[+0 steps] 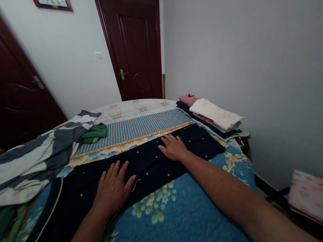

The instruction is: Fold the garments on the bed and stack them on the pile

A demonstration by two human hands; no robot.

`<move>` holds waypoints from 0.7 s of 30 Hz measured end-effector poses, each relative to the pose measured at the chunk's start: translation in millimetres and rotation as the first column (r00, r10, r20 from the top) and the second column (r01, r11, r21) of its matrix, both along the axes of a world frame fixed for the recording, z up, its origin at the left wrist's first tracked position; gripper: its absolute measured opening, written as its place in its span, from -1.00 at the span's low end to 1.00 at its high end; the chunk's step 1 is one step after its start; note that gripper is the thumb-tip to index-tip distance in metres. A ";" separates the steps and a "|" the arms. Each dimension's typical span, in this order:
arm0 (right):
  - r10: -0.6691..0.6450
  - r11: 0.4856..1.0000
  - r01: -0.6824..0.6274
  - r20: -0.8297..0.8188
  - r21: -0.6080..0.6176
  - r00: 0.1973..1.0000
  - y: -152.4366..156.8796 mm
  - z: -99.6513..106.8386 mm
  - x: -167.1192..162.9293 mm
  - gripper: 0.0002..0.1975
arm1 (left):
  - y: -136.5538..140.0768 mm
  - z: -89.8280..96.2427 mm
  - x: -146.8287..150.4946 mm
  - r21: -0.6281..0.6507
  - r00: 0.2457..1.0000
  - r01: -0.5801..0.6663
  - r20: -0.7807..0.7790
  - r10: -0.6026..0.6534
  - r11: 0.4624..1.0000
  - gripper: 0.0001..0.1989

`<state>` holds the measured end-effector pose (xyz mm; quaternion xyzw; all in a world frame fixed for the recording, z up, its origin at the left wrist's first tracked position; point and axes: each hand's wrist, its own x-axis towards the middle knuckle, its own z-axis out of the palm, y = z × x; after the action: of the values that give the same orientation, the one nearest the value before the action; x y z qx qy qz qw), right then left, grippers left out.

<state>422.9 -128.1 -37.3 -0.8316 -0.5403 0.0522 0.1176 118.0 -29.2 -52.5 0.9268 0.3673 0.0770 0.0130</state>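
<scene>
Left hand (112, 188) and right hand (174, 146) rest, fingers spread, on the dotted navy garment (147, 160); folded clothes (217, 116) lie just behind its right end.

Bare left hand (112, 188), bare right hand (174, 148), bare forearms (223, 191), tapered toward each hand
</scene>
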 end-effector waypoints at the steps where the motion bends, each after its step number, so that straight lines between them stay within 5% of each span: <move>1: -0.042 0.999 0.042 -0.003 -0.009 0.999 -1.2 0.5 10.2 -0.23 | -0.2 0.6 0.0 -0.001 1.000 -0.001 -0.008 0.001 1.000 -0.22; 11: -0.312 0.949 0.314 0.039 -0.039 0.949 -18.5 -6.1 111.3 -0.16 | 2.8 -1.8 -2.7 0.013 1.000 0.013 0.000 -0.013 1.000 -0.24; 21: -0.415 0.910 0.415 0.060 0.013 0.908 -21.8 -7.4 157.9 -0.15 | 9.5 -4.9 -8.3 0.046 1.000 0.021 0.009 -0.021 0.999 -0.27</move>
<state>580.8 -149.9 -44.6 -0.9286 -0.3545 0.0007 0.1094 109.8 -19.8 -57.3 0.9303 0.3556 0.0897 -0.0057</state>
